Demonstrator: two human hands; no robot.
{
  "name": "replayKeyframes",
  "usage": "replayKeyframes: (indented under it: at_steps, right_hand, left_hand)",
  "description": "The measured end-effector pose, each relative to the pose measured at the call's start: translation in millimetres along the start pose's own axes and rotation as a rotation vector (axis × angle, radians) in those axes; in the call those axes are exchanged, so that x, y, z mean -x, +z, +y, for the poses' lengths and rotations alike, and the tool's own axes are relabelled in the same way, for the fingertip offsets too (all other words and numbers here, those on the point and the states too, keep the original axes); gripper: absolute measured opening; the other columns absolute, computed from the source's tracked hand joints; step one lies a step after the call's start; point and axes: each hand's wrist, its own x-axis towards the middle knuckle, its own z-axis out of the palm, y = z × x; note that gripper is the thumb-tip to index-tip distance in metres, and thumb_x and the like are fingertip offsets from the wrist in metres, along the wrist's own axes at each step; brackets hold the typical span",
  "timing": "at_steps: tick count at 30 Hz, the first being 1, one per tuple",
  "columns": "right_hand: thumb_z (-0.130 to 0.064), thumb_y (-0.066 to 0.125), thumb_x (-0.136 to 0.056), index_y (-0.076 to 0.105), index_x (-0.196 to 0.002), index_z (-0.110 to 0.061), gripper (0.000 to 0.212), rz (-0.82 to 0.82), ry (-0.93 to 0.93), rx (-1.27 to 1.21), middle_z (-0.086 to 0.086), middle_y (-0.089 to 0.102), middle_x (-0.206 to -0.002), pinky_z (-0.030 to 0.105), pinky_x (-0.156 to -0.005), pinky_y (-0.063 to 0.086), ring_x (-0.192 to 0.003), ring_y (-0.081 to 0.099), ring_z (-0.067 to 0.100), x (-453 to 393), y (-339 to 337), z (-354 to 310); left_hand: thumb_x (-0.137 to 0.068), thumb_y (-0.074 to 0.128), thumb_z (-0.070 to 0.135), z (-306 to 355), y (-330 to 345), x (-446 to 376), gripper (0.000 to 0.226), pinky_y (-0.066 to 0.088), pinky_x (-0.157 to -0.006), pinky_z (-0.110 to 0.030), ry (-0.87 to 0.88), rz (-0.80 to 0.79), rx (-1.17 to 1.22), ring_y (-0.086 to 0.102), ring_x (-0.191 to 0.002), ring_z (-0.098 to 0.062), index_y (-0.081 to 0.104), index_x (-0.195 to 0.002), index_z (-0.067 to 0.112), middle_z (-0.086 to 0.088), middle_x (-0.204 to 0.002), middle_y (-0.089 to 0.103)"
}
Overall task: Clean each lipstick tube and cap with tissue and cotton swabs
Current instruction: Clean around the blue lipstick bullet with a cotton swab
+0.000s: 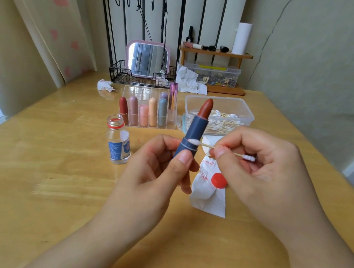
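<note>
Now left hand [159,165] grips lipstick tube [189,140] — right hand [263,166] fingers pinch cotton swab [214,147].

Matt blue plastic lipstick tube [190,135], wooden-stemmed cotton swab [221,149], glossy wooden table [53,185], clear glass bottle [118,142]

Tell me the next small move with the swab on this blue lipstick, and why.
Probably turn the lipstick a little in the left hand while the right hand keeps the cotton swab pressed in place. The swab's tip sits at the ridge on the blue tube, with the colour stick wound out above it, so turning would wipe the groove all round without touching the colour.
</note>
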Motion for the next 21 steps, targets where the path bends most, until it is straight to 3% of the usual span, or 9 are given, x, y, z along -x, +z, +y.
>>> replayKeyframes:
  at_steps: [2,5,7,10,12,15,18,21]
  right_hand:
    - [-0.03,0.057,-0.078,0.064,-0.071,-0.019,0.015,-0.002,-0.004,-0.02,0.013,0.057,-0.06,0.036,-0.051,0.047,-0.053,0.055,0.03,-0.8,-0.5,-0.3]
    - [-0.014,0.062,-0.082,0.064,-0.073,-0.019,0.01,-0.004,-0.033,-0.034,0.006,0.06,-0.067,0.012,-0.052,0.04,-0.054,0.052,0.011,-1.0,-1.9,-1.5]
    - [-0.012,0.061,-0.081,0.063,-0.074,-0.018,0.01,0.006,-0.044,-0.013,0.004,0.058,-0.066,0.008,-0.052,0.037,-0.051,0.048,0.003,-0.8,-0.8,-1.9]
    - [-0.013,0.063,-0.081,0.065,-0.075,-0.018,0.008,0.005,-0.022,-0.052,-0.003,0.059,-0.061,0.022,-0.05,0.048,-0.049,0.053,0.009,0.4,4.3,-2.5]
    - [-0.012,0.063,-0.081,0.065,-0.073,-0.018,0.011,-0.002,-0.026,-0.055,-0.013,0.06,-0.058,0.023,-0.051,0.051,-0.05,0.056,0.007,1.2,6.2,-2.3]
    - [-0.023,0.063,-0.079,0.065,-0.074,-0.018,0.007,0.01,-0.018,-0.04,0.006,0.059,-0.061,0.031,-0.049,0.049,-0.048,0.055,0.018,0.7,3.0,-0.8]
    - [-0.029,0.058,-0.076,0.063,-0.072,-0.016,0.014,0.03,-0.031,-0.005,0.012,0.051,-0.058,0.021,-0.047,0.041,-0.048,0.047,0.017,-0.4,-2.1,1.5]
    - [-0.028,0.06,-0.078,0.064,-0.076,-0.02,0.009,0.017,-0.03,-0.013,0.009,0.054,-0.058,0.036,-0.049,0.048,-0.048,0.053,0.02,0.8,2.1,-0.3]
  left_hand:
    - [-0.081,0.055,0.038,0.5,-0.7,-0.1,0.029,0.048,-0.062,-0.026,-0.004,-0.008,0.043,0.055,-0.06,-0.015,0.06,-0.091,0.011,0.001,-0.075,0.064]
    - [-0.08,0.055,0.037,0.9,-1.6,-0.8,0.032,0.048,-0.062,-0.025,-0.018,-0.004,0.098,0.054,-0.06,-0.016,0.06,-0.093,0.008,-0.001,-0.075,0.064]
    - [-0.08,0.056,0.037,0.9,-1.7,-1.3,0.034,0.049,-0.063,-0.026,-0.023,-0.007,0.106,0.054,-0.06,-0.016,0.06,-0.094,0.006,-0.001,-0.075,0.064]
    - [-0.08,0.055,0.037,0.3,-2.0,-1.2,0.034,0.049,-0.066,-0.032,-0.026,-0.013,0.088,0.054,-0.06,-0.017,0.06,-0.094,0.007,-0.001,-0.076,0.064]
    - [-0.08,0.055,0.038,-0.1,-1.7,-0.9,0.034,0.049,-0.067,-0.034,-0.028,-0.017,0.085,0.054,-0.061,-0.017,0.059,-0.095,0.007,0.0,-0.077,0.064]
    - [-0.08,0.055,0.037,0.2,-1.8,-1.4,0.035,0.049,-0.065,-0.03,-0.029,-0.009,0.102,0.054,-0.061,-0.016,0.059,-0.095,0.006,0.0,-0.076,0.064]
    - [-0.08,0.055,0.038,0.3,-2.9,-2.1,0.033,0.049,-0.064,-0.029,-0.024,0.002,0.104,0.054,-0.061,-0.015,0.06,-0.095,0.008,0.0,-0.076,0.065]
    - [-0.08,0.055,0.037,-0.2,-2.0,-1.1,0.032,0.049,-0.065,-0.029,-0.021,-0.015,0.092,0.055,-0.061,-0.016,0.06,-0.094,0.009,0.0,-0.077,0.064]
